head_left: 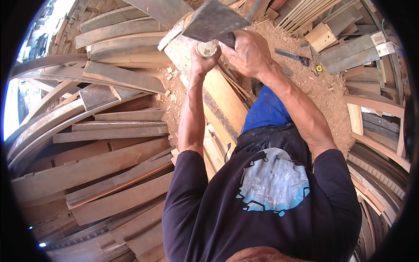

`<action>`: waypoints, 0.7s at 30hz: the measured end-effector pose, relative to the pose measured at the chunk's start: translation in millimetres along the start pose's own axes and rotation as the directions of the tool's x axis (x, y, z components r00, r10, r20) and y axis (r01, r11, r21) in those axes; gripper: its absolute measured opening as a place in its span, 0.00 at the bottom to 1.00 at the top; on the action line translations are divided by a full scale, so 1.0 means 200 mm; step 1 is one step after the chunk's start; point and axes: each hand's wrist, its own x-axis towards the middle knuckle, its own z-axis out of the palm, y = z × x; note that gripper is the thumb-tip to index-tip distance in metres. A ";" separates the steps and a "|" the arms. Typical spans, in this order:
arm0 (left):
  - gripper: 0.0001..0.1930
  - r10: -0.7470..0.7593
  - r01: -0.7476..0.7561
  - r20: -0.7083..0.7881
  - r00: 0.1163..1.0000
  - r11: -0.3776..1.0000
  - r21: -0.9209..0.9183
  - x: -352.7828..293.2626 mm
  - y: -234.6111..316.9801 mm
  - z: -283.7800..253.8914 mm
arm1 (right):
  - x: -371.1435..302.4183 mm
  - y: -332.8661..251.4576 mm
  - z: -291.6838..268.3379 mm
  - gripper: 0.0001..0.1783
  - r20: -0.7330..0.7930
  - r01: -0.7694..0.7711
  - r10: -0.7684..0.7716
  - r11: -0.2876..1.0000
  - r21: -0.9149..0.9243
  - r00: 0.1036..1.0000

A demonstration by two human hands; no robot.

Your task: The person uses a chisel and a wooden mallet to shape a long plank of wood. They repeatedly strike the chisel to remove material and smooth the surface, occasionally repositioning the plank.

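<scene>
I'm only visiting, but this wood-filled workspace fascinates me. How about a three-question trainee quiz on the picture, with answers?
1. True or false: the saw lies on the sawdust-strewn floor.
2. Where is the grey-headed tool? A) left grip; B) right grip; C) neither.
3. Fill the gap: the small thing near the saw is mostly ____ in colour.

Key:
1. True.
2. B: the right hand grips it; the left hand holds a round-ended piece.
3. Yellow.

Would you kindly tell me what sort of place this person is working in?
It looks like a woodworking shop or timber yard: stacked boards lie on both sides, sawdust and shavings cover much of the ground, and a handsaw rests there.
</scene>
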 end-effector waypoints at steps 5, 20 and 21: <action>0.23 0.146 -0.145 0.011 0.989 0.969 0.200 0.02 0.13 0.02 | -0.02 0.02 -0.01 0.10 0.194 -0.119 0.153 0.977 -0.178 0.969; 0.15 0.043 -0.030 -0.077 0.996 0.985 0.167 -0.07 0.19 0.18 | -0.36 -0.09 -0.33 0.16 0.036 -0.358 0.385 0.817 0.452 0.922; 0.14 0.008 0.005 -0.126 0.992 0.995 0.101 -0.09 0.21 0.20 | -0.37 -0.10 -0.35 0.16 0.037 -0.368 0.398 0.804 0.467 0.917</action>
